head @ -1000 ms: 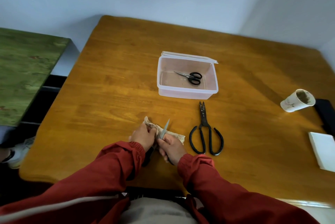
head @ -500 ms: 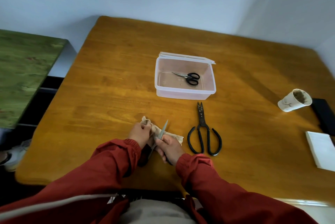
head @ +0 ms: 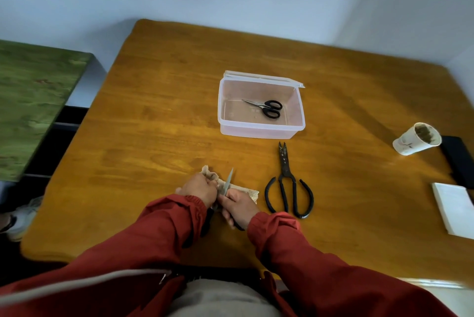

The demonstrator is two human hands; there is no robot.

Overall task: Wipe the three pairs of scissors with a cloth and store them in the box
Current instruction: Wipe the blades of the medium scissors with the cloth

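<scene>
here the held scissors (head: 228,181) sit at lower centre of the frame, between the two hands. the right hand (head: 239,206) grips the dark handle end, its fingers (head: 229,200) curled round it, and the blade rises from that fist toward the upper right, tip roughly toward the box. the left hand (head: 197,188) is just left of the blade, gripping the beige cloth (head: 247,192), which is bunched against the blade's base and trails onto the tabletop (head: 154,124) behind both hands. i cannot tell whether the blades are parted. the wipe likely runs along that axis, base to tip, and the left hand is the nearer one to the steel. the clear box (head: 259,134) stands open at frame centre, above the hands, with one small black-handled pair (head: 268,109) lying flat inside, tips to the left. the large black pair (head: 288,188) lies on the tabletop just right of the right hand, tips pointing up at the box's near wall but apart from it.
</scene>
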